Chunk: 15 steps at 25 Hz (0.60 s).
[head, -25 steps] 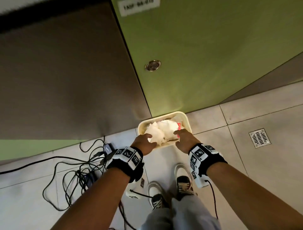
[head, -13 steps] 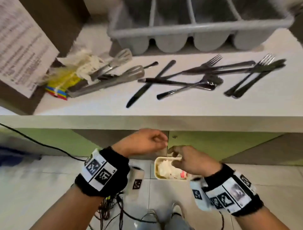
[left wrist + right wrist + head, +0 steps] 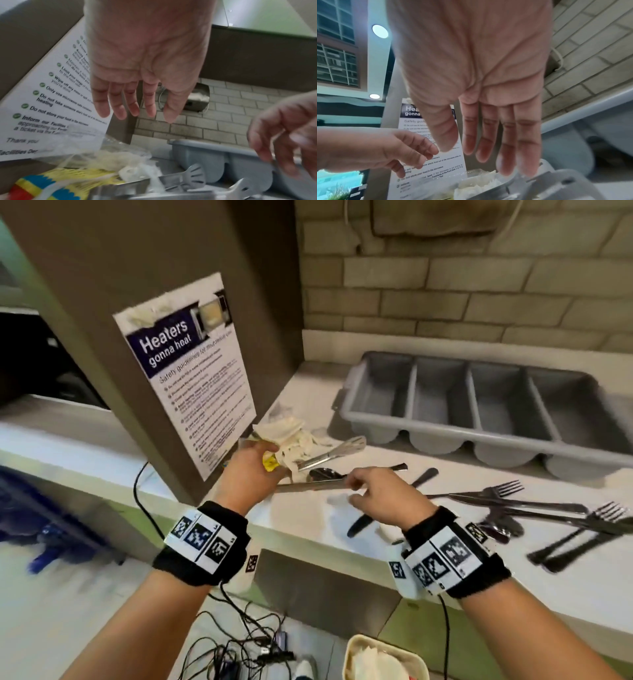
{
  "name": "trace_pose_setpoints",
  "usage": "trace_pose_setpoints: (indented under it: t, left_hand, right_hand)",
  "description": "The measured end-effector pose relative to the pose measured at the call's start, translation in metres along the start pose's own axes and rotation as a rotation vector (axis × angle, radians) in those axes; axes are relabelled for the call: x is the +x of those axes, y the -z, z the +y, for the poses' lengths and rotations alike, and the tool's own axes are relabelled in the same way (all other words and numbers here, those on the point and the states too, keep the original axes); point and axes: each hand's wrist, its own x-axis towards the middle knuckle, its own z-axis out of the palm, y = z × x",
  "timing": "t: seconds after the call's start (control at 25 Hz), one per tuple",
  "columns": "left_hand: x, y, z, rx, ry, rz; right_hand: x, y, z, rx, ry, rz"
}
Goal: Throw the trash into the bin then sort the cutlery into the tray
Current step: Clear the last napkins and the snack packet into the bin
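Both hands are over the white counter [image 3: 308, 518], neither holding anything. Left hand [image 3: 248, 474] sits just above the trash pile [image 3: 291, 436] at the counter's left end, by the brown panel with the "Heaters gonna heat" notice [image 3: 191, 378]; its wrist view shows all fingers [image 3: 118, 106] straight and spread, palm down, clear of the crumpled white paper and the yellow wrapper [image 3: 72, 180] under it. Can't tell from the head view whether fingertips touch the paper. Right hand [image 3: 383, 501] hovers over the long metal tongs [image 3: 308, 484] next to the pile, fingers loosely extended, nothing pinched. Trash is on the counter, partly draped over a slotted metal tool [image 3: 339, 451]. Cutlery is loose on the counter: a dark spoon [image 3: 325, 473] by the tongs, a black-handled knife [image 3: 363, 520] near the front edge, forks [image 3: 493, 491] and more dark pieces scattered to the right. Grey tray [image 3: 479, 419] with 4 compartments sits at the back against the brick wall; no cutlery visible in it. Cream bin [image 3: 385, 657] is on the floor below the counter edge, white paper inside, next to a tangle of black cables [image 3: 239, 642].
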Motion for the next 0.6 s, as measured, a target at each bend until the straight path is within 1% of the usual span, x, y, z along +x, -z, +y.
trace_pose_setpoints:
  t: [0.08, 0.12, 0.2, 0.28, 0.44, 0.52, 0.6]
  left_hand:
    - [0.023, 0.0, -0.016, 0.106, -0.004, -0.007]
    - [0.033, -0.002, -0.022, 0.184, -0.002, -0.042]
    - [0.049, -0.008, -0.031, 0.312, -0.012, -0.156]
    - [0.066, -0.012, -0.038, 0.351, -0.045, -0.231]
    - [0.096, -0.009, -0.048, 0.233, -0.056, -0.233]
    - [0.106, -0.007, -0.047, 0.277, -0.117, -0.198]
    - [0.118, -0.008, -0.043, 0.392, -0.205, -0.213]
  right_hand:
    - [0.034, 0.002, -0.016, -0.04, 0.011, 0.016]
    - [0.051, 0.002, -0.024, -0.063, 0.016, 0.027]
    - [0.083, 0.002, -0.038, -0.095, -0.012, 0.031]
    - [0.116, 0.0, -0.05, -0.141, -0.072, -0.017]
    - [0.17, -0.007, -0.058, -0.285, -0.187, -0.105]
    - [0.183, -0.013, -0.056, -0.358, -0.242, -0.134]
    - [0.195, -0.021, -0.052, -0.407, -0.302, -0.125]
